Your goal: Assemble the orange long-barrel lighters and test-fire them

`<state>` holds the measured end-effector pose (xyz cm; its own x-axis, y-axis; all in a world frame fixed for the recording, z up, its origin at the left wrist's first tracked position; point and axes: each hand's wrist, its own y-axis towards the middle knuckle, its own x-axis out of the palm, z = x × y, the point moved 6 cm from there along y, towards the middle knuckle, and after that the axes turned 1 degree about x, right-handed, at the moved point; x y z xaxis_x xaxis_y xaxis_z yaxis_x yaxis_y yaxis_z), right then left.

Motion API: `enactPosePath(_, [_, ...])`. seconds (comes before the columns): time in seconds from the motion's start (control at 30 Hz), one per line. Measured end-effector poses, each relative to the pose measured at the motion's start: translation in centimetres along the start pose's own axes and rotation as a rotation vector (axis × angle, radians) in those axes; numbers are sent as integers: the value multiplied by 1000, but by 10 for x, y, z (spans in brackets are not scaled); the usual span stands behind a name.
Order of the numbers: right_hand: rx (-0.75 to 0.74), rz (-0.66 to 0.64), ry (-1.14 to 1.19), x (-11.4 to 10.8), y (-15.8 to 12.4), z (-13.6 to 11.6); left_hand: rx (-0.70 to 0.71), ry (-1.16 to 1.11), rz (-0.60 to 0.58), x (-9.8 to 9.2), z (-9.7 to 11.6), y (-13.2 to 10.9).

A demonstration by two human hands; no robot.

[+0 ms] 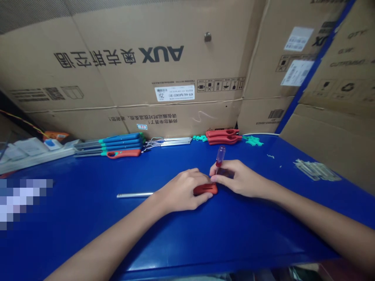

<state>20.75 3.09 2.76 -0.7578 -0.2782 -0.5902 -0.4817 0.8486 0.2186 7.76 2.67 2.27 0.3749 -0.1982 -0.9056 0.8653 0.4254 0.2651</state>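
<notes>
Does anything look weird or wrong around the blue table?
Yes: the big AUX lettering on the cardboard behind the blue table is upside down, so the words stand on their heads. At the picture's left edge, a blocky patch of squares hides whatever is there, which looks odd too.

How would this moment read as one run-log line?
left hand: holds red lighter handle; right hand: holds clear-handled screwdriver, tip hidden; metal tube: on blue table, partly hidden; behind: blue lighters

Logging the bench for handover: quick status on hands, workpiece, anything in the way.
Left hand gripping orange-red handle, partly covering it. Right hand gripping screwdriver near handle's right end. Stacked red handles behind, apart from both hands.
</notes>
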Motion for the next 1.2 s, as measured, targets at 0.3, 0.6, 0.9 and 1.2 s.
enactPosePath(0.3, [59, -148, 26, -1, -1, 0, -8, -20, 0, -1, 1, 0])
enactPosePath(0.6, [-12, 58, -249, 2, 1, 0, -30, -15, -12, 2, -4, -2])
enactPosePath(0.9, [-23, 84, -192, 1, 2, 5, -33, -27, -21, 1, -3, -2])
enactPosePath(1.2, [139, -18, 32, 0, 2, 10, -28, -13, -18, 1, -3, -2])
